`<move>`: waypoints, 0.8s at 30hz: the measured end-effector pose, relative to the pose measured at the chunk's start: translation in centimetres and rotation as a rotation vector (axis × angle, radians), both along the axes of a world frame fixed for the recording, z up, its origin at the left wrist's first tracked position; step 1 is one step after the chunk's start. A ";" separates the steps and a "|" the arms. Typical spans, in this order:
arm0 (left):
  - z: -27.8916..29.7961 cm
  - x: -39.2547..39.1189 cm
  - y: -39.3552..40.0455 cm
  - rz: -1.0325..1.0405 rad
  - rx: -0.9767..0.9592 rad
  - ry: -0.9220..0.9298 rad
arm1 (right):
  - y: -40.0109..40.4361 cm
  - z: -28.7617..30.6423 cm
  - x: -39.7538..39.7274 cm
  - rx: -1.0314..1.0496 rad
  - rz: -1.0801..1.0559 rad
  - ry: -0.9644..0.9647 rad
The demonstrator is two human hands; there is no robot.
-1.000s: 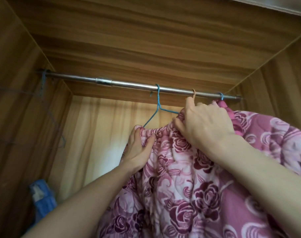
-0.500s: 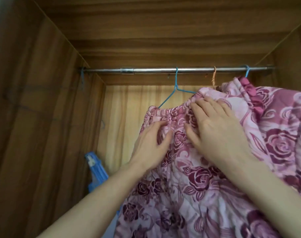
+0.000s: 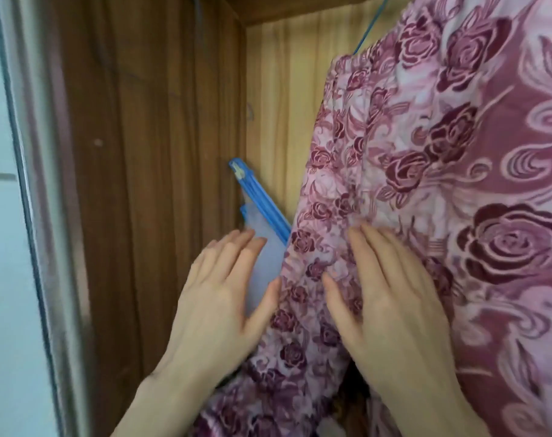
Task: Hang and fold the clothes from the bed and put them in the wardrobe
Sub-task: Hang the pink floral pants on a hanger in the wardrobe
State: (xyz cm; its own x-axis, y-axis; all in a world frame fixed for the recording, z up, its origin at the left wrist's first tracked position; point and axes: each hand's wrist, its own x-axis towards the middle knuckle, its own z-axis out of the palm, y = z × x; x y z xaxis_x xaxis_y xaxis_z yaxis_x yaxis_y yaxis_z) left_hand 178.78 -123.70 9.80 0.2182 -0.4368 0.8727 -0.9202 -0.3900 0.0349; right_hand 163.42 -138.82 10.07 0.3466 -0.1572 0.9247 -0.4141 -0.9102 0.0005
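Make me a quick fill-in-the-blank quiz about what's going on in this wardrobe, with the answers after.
1. The pink garment is printed with dark ____.
2. It hangs from a thin ____ hanger.
3. The right hand lies ____ on the fabric, fingers open.
4. The left hand is beside the garment's ____ edge.

Answers: roses; blue; flat; left

Wardrobe [image 3: 161, 152] interior: rose-print garment [image 3: 441, 184] hanging from a blue hanger [image 3: 367, 29]; blue plastic item [image 3: 258, 203] far left.
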 end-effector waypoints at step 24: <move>-8.6 -8.6 15.6 0.336 -0.057 0.146 | 9.9 -9.5 -0.3 0.215 0.511 0.161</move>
State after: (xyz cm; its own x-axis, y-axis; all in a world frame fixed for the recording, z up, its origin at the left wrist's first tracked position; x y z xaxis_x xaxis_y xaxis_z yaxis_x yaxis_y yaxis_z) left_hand 170.18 -108.10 1.16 0.4655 -0.2709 0.8425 -0.7245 -0.6634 0.1870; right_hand 163.12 -128.97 0.59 0.5617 -0.1114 0.8198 0.0683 -0.9813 -0.1801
